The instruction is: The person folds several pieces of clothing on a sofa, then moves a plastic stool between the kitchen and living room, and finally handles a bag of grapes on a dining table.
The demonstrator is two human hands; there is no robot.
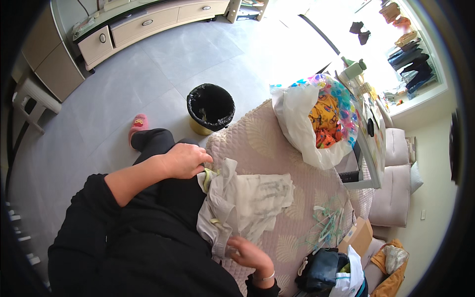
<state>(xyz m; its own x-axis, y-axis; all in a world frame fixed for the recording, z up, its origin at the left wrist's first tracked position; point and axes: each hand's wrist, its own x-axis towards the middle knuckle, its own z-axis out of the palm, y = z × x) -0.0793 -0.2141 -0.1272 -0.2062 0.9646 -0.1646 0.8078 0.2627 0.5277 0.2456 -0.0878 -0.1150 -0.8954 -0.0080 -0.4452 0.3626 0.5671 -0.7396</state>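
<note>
A pale grey-white garment (219, 200) with yellow-green trim lies bunched across the edge of the quilted cover, against my lap. Beyond its folds spreads a cream cloth piece (265, 191) bearing smudgy dark marks; whether it belongs to the same garment is unclear. My left hand (185, 160) bends over the upper corner of the garment, its fingertips closed at the trimmed edge. At the lower edge is my right hand (250, 253), with a bracelet on the wrist. Its fingers touch the gathered fabric but are blurred, so their grip is unclear.
A lined bin (211, 107) stands on the floor by the quilted cover (259, 137). A large plastic bag (297, 122) holds colourful clothes. Green hangers (328, 222), a cardboard box (356, 235) and dark folded clothes (321, 269) lie at the right. A low cabinet (148, 26) lines the wall.
</note>
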